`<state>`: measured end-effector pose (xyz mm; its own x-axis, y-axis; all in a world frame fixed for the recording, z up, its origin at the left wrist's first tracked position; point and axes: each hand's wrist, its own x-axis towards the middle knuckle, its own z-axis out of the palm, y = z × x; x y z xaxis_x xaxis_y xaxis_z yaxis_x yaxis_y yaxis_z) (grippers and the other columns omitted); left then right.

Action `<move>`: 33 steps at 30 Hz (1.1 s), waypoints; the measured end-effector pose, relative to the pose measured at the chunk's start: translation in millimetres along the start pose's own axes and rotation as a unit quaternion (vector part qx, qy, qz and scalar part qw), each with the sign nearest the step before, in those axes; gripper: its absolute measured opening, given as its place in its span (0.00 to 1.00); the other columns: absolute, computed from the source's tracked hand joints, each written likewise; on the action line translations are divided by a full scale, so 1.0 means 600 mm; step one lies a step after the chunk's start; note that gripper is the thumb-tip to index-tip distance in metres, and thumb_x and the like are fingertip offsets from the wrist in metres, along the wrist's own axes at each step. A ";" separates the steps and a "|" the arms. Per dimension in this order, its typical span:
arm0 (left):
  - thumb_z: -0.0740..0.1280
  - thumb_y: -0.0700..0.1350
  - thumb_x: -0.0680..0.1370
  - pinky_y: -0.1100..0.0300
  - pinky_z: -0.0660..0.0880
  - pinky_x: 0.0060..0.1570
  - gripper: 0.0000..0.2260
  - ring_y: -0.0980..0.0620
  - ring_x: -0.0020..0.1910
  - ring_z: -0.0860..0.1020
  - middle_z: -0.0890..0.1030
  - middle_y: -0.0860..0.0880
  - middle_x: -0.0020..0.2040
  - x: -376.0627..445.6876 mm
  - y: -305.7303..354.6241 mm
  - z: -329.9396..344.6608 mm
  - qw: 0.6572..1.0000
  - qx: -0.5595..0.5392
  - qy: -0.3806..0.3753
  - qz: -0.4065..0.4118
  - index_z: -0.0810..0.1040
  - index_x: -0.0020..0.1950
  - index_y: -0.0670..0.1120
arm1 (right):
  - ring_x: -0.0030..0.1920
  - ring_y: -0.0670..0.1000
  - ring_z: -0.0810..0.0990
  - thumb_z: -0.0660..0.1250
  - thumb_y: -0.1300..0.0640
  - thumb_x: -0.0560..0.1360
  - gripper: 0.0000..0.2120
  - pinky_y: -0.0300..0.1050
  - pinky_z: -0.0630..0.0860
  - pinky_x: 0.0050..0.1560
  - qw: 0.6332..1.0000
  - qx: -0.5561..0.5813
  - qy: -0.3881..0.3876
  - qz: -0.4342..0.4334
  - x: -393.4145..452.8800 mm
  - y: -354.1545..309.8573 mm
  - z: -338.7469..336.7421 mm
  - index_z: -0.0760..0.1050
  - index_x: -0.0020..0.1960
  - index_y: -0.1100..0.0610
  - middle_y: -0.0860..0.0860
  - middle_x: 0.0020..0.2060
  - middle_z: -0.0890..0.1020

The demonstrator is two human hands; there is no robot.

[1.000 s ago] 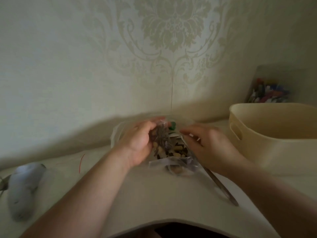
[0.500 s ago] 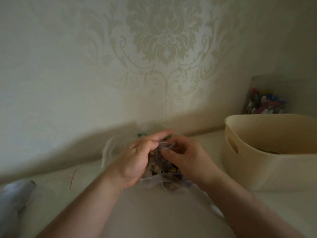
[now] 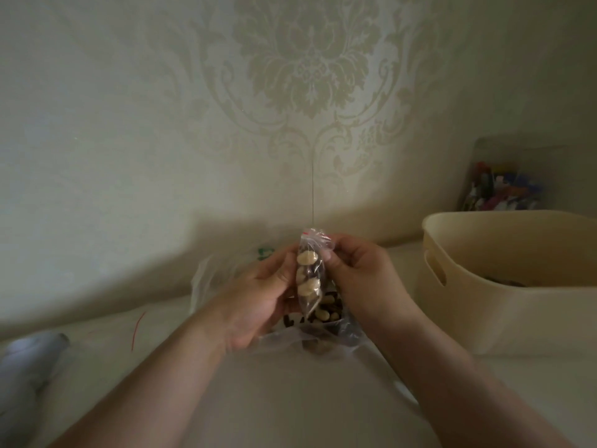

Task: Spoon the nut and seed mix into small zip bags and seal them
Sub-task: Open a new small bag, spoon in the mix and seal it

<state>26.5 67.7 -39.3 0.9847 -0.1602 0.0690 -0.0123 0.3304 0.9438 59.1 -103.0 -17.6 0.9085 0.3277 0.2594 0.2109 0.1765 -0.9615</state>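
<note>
A small clear zip bag [image 3: 309, 276] with pale nuts and dark pieces inside stands upright between my hands, its red-striped top edge up. My left hand [image 3: 258, 299] cups the bag's left side with curled fingers. My right hand [image 3: 358, 279] pinches the bag near its top on the right. Below and behind them lies the big clear bag of nut and seed mix [image 3: 323, 318], partly hidden by my hands. The spoon is not visible.
A cream plastic basket [image 3: 504, 286] with a side handle slot stands at the right, something dark in its bottom. Behind it a clear container of colourful items [image 3: 504, 189] leans by the wall. A grey-white object [image 3: 26, 373] lies far left, a red strip [image 3: 137, 328] near it.
The small bag has been lifted upright out of the big bag, and both hands now hold it higher. The spoon seen a second ago is out of sight.
</note>
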 end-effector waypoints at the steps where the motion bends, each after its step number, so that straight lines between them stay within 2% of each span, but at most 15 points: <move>1: 0.72 0.56 0.79 0.45 0.77 0.60 0.19 0.43 0.56 0.79 0.78 0.40 0.56 -0.003 0.002 -0.001 0.999 -0.005 -0.033 -0.006 0.83 0.65 0.47 | 0.42 0.45 0.87 0.69 0.65 0.81 0.07 0.37 0.81 0.41 1.000 0.002 0.005 0.008 0.000 -0.001 0.003 0.84 0.55 0.57 0.50 0.44 0.89; 3: 0.75 0.51 0.77 0.53 0.80 0.50 0.15 0.48 0.46 0.80 0.79 0.45 0.46 -0.008 0.011 -0.003 0.997 -0.001 -0.082 -0.015 0.83 0.61 0.46 | 0.39 0.49 0.87 0.71 0.67 0.78 0.14 0.43 0.82 0.39 0.997 -0.060 0.043 0.009 0.002 0.006 0.003 0.82 0.52 0.47 0.50 0.44 0.88; 5: 0.75 0.46 0.77 0.56 0.81 0.46 0.13 0.49 0.42 0.81 0.80 0.46 0.42 -0.010 0.015 -0.002 0.997 0.034 -0.061 -0.030 0.84 0.60 0.46 | 0.40 0.53 0.86 0.71 0.66 0.77 0.16 0.48 0.83 0.41 0.988 -0.137 0.078 0.005 0.006 0.015 -0.002 0.81 0.50 0.44 0.49 0.44 0.87; 8: 0.73 0.44 0.77 0.57 0.80 0.41 0.08 0.51 0.36 0.78 0.82 0.46 0.40 -0.006 0.018 -0.003 0.998 0.054 0.010 -0.034 0.87 0.54 0.45 | 0.38 0.49 0.84 0.70 0.57 0.81 0.07 0.51 0.84 0.44 0.987 -0.124 0.105 0.009 0.010 0.020 -0.009 0.83 0.49 0.47 0.45 0.40 0.86; 10: 0.73 0.45 0.74 0.58 0.77 0.40 0.06 0.51 0.33 0.76 0.82 0.46 0.38 -0.003 0.019 -0.006 0.996 0.064 0.057 -0.029 0.87 0.48 0.45 | 0.36 0.49 0.82 0.67 0.54 0.83 0.06 0.55 0.84 0.46 0.992 -0.082 0.091 0.015 0.009 0.017 -0.014 0.83 0.51 0.51 0.47 0.40 0.86; 12: 0.75 0.48 0.71 0.52 0.77 0.48 0.08 0.48 0.38 0.78 0.84 0.45 0.40 0.000 0.019 -0.009 0.994 0.051 0.098 -0.018 0.89 0.46 0.47 | 0.38 0.48 0.82 0.67 0.53 0.83 0.07 0.52 0.83 0.46 0.995 -0.074 0.062 0.022 0.007 0.013 -0.017 0.84 0.53 0.53 0.49 0.42 0.87; 14: 0.75 0.50 0.70 0.46 0.79 0.56 0.11 0.44 0.47 0.82 0.86 0.43 0.48 0.001 0.017 -0.011 0.992 0.044 0.114 -0.014 0.89 0.50 0.48 | 0.41 0.47 0.84 0.70 0.53 0.82 0.05 0.49 0.83 0.47 0.994 -0.107 0.032 0.020 0.004 0.016 -0.014 0.85 0.54 0.51 0.50 0.44 0.88; 17: 0.74 0.46 0.72 0.51 0.82 0.50 0.11 0.45 0.46 0.85 0.86 0.42 0.50 0.001 0.016 -0.004 0.992 0.027 0.125 -0.010 0.87 0.53 0.47 | 0.46 0.48 0.88 0.73 0.56 0.80 0.06 0.47 0.85 0.50 0.991 -0.136 -0.002 0.016 0.002 0.021 -0.004 0.85 0.55 0.50 0.48 0.44 0.89; 19: 0.74 0.44 0.72 0.48 0.82 0.53 0.13 0.42 0.49 0.84 0.86 0.38 0.53 0.000 0.012 0.000 0.991 0.027 0.127 -0.010 0.86 0.56 0.45 | 0.45 0.50 0.88 0.72 0.56 0.80 0.05 0.49 0.86 0.49 0.992 -0.122 -0.006 0.014 0.000 0.021 -0.001 0.86 0.54 0.51 0.50 0.43 0.89; 21: 0.74 0.43 0.72 0.46 0.82 0.56 0.12 0.41 0.51 0.85 0.86 0.36 0.55 -0.002 0.010 0.005 0.993 0.031 0.113 -0.015 0.86 0.55 0.45 | 0.41 0.50 0.88 0.72 0.56 0.80 0.03 0.46 0.85 0.43 0.994 -0.107 0.010 0.009 -0.001 0.018 0.000 0.85 0.50 0.52 0.50 0.39 0.88; 24: 0.74 0.45 0.72 0.42 0.81 0.55 0.07 0.40 0.48 0.85 0.85 0.37 0.51 -0.001 0.009 0.014 0.994 0.027 0.108 0.002 0.87 0.49 0.45 | 0.34 0.47 0.85 0.75 0.55 0.78 0.05 0.41 0.81 0.35 0.990 -0.123 0.067 -0.001 0.002 0.019 -0.006 0.84 0.43 0.51 0.49 0.34 0.86; 25: 0.74 0.45 0.72 0.43 0.80 0.53 0.06 0.41 0.46 0.84 0.85 0.37 0.50 0.000 0.010 0.015 0.993 0.028 0.115 0.015 0.87 0.46 0.46 | 0.34 0.48 0.85 0.76 0.55 0.78 0.05 0.41 0.82 0.35 0.988 -0.128 0.081 -0.001 0.004 0.019 -0.008 0.84 0.43 0.52 0.50 0.34 0.86; 27: 0.72 0.45 0.72 0.52 0.82 0.45 0.06 0.46 0.42 0.85 0.87 0.40 0.47 0.003 0.009 0.017 0.990 0.028 0.136 0.037 0.86 0.45 0.45 | 0.33 0.47 0.85 0.76 0.53 0.77 0.05 0.41 0.81 0.35 0.986 -0.134 0.097 0.003 0.005 0.022 -0.014 0.84 0.44 0.52 0.50 0.34 0.86; 30: 0.72 0.45 0.74 0.57 0.82 0.39 0.12 0.46 0.43 0.85 0.87 0.37 0.49 0.006 0.002 0.018 0.984 0.031 0.164 0.056 0.83 0.52 0.37 | 0.31 0.43 0.83 0.77 0.53 0.77 0.06 0.38 0.79 0.34 0.985 -0.147 0.093 0.014 0.005 0.024 -0.016 0.83 0.44 0.52 0.47 0.33 0.86; 33: 0.69 0.42 0.80 0.52 0.83 0.42 0.08 0.44 0.42 0.83 0.86 0.38 0.46 0.010 -0.004 0.013 0.976 0.029 0.203 0.066 0.83 0.51 0.37 | 0.38 0.49 0.87 0.77 0.54 0.76 0.03 0.48 0.85 0.43 0.987 -0.135 0.085 0.035 0.010 0.029 -0.016 0.84 0.46 0.52 0.50 0.38 0.88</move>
<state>31.0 58.5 -38.8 0.9614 0.2664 0.0682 -0.1418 0.2678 0.9530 71.9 -106.8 -33.8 0.9667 0.1658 0.1952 0.2136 -0.1014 -0.9716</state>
